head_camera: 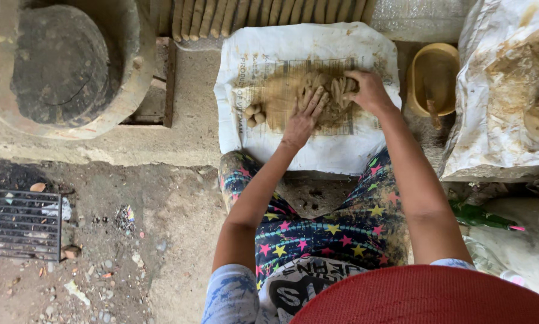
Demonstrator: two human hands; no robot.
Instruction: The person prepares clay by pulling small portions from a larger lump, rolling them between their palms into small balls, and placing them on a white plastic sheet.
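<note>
Fingers of the left hand lie spread flat on soft brown clay; right hand fingers curl gripping it, beside a yellow bowl with a muddy stick.

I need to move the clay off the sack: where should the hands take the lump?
Take the clay lump by its left and right ends, low at the white sack. It lies flat and wide, so scoop from both sides, probably; the top is soft.

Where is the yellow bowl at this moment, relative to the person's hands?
In the head view, the yellow bowl sits upper right, just beyond the right hand, between the white sack holding the clay and the plastic-covered heap.
</note>
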